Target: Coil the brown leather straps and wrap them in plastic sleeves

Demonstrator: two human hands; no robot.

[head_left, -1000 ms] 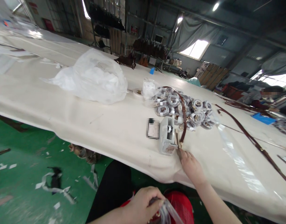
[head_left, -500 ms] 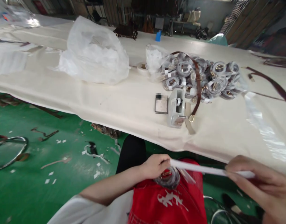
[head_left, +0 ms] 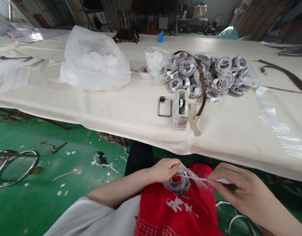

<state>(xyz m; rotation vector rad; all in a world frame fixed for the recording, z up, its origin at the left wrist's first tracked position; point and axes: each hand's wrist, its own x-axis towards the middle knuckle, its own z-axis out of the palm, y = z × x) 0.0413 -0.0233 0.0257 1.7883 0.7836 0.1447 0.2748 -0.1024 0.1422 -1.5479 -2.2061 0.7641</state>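
Observation:
Over the lap, my left hand [head_left: 167, 169] is closed on a coiled strap [head_left: 181, 189] wrapped in clear film, with bits of gold-coloured metal at its centre. A loose flap of clear film [head_left: 195, 177] sticks out to the right of the coil. My right hand [head_left: 242, 186] pinches a narrow white strip [head_left: 223, 181] between thumb and fingers. That strip runs taut leftward across the top of the coil to my left hand and is seen nearly edge-on. My left fingertips are partly hidden.
On the cream-covered table stand a tape dispenser [head_left: 176, 114], a pile of film-wrapped coiled straps [head_left: 222, 83] with a brown strap [head_left: 202, 82] across it, and a large translucent bag [head_left: 97, 65]. A metal ring-shaped frame [head_left: 36, 162] and scraps are on the green floor.
My right hand has moved left and closer to the coil, bringing the white strip with it. The strip has turned from its broad side to nearly edge-on. My left hand stays at the coil.

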